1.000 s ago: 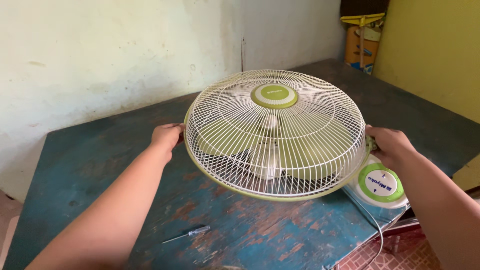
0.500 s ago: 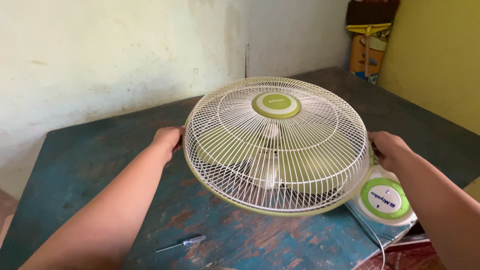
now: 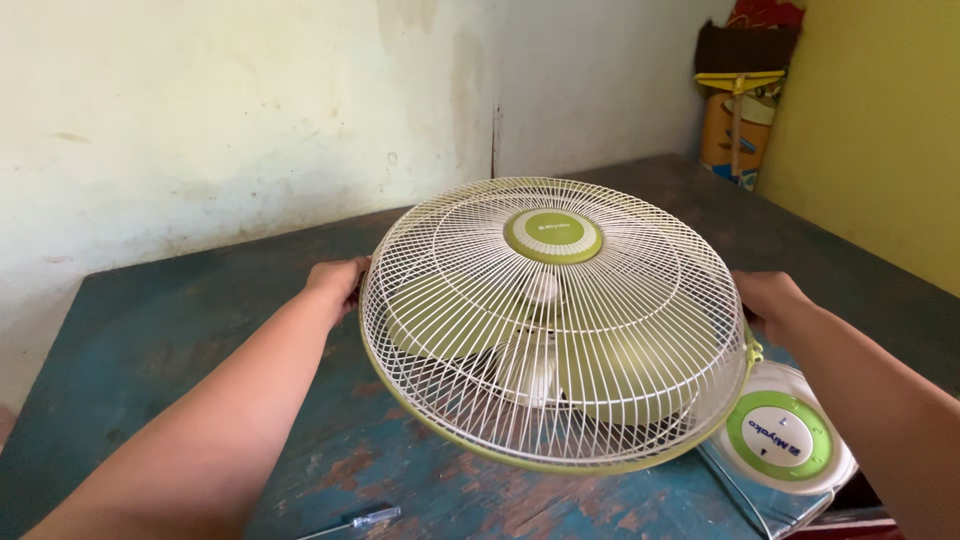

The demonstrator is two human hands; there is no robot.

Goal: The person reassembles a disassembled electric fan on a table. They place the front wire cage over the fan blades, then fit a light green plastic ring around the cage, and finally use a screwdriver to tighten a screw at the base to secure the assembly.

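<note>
On worn blue table (image 3: 150,330), from left to right: left hand (image 3: 338,281) gripping left rim of fan (image 3: 555,325), fingers curled over the green edge band. Screwdriver (image 3: 355,521) lying loose near front edge, below left forearm, well apart from both hands. Fan face-up, grille tilted toward camera, held between the hands over the table; blades visible through wire. Right hand (image 3: 768,297) clasping right rim, near a green clip. Round white-and-green base (image 3: 783,440) just beside fan, lower right, below right wrist. Both hands equally close, opposite ends of the grille's width. Boxes (image 3: 738,120) in far corner.
</note>
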